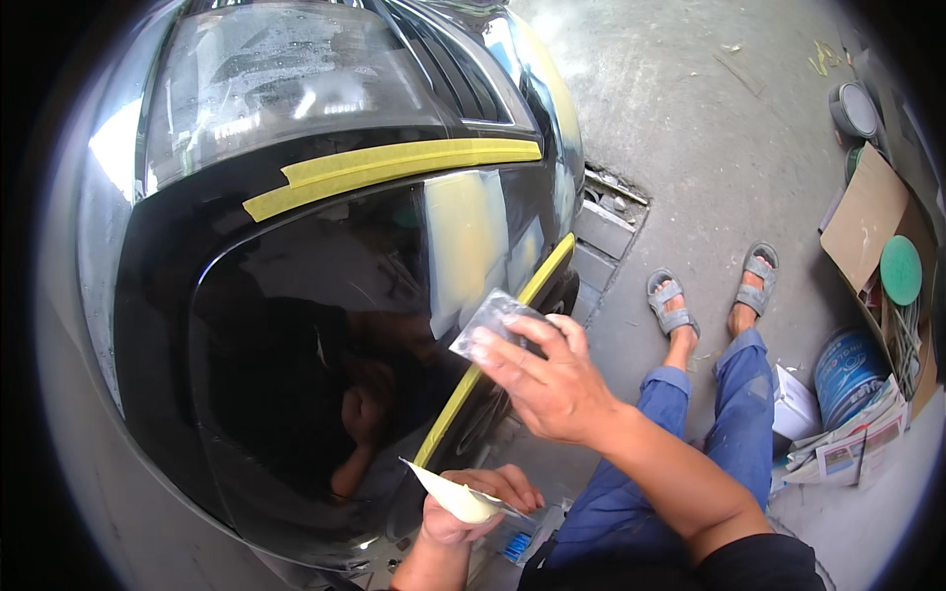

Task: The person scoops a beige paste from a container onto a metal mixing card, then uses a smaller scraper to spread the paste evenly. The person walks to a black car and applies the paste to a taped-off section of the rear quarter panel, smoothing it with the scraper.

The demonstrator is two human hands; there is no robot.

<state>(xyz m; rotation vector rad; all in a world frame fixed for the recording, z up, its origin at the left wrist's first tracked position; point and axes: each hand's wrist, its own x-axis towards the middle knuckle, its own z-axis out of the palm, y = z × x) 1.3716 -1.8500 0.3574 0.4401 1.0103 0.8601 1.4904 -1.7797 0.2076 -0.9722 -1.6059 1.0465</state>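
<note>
Right hand (562,389), grip closed on grey spreader (488,324); left hand (447,523) around cream-coated plate (458,497).

At left stands the car (315,286) with tape (414,161) on its body, floor (680,148) to its right, and farther right a bucket (845,372) beside a box (869,205).

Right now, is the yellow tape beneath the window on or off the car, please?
On: the yellow tape lies along black bodywork beneath the window.

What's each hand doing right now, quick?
Left hand: closed, holding a flat piece with cream paste.
Right hand: closed, holding a grey scraper by the car's pale patch.
</note>
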